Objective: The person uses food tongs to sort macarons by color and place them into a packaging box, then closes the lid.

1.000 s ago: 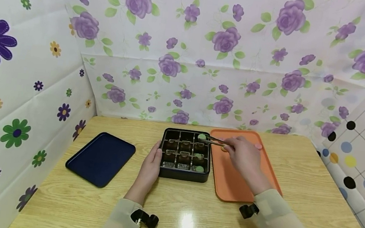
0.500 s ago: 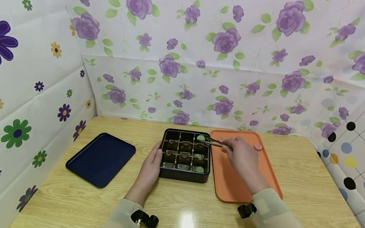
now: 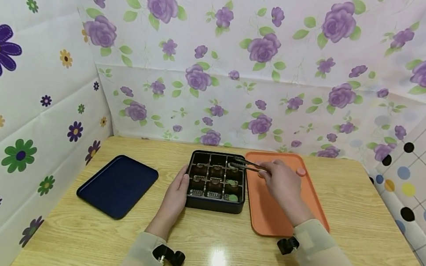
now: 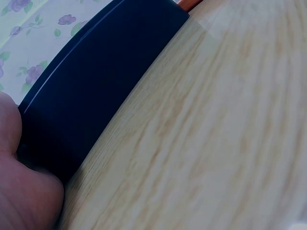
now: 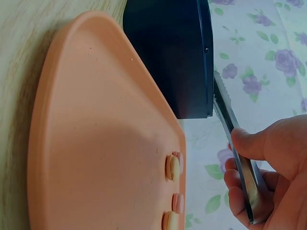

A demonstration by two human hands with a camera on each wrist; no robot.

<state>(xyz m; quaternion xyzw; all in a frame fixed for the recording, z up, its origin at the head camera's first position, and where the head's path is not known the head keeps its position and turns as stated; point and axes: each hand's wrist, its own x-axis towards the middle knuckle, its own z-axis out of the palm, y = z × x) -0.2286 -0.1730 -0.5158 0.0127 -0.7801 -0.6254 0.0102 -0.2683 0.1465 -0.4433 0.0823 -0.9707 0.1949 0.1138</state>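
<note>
My right hand (image 3: 282,183) grips metal tongs (image 3: 253,165), their serrated tips inside the back right compartment of a black box (image 3: 212,204). In the right wrist view, thumb and fingers are around the tongs (image 5: 244,172). The tongs hide most of that compartment, and no macaron shows between the tips. Green macarons sit in the front right compartment (image 3: 233,197) and, partly hidden, the middle right one (image 3: 232,182). My left hand (image 3: 177,193) rests along the box's left wall, fingers fairly straight. In the left wrist view, it touches the box's dark side (image 4: 96,91).
An orange tray (image 3: 270,215) lies right of the box. Near its back edge are pink macarons (image 5: 178,203) and cream ones (image 5: 171,167). A dark blue tray (image 3: 116,185) lies to the left. A floral cloth (image 3: 232,108) hangs behind the wooden table (image 3: 191,245).
The tongs brought a green macaron over the back right compartment and lowered it. It no longer shows between the tips, which now look spread. My left hand and the box stayed put.
</note>
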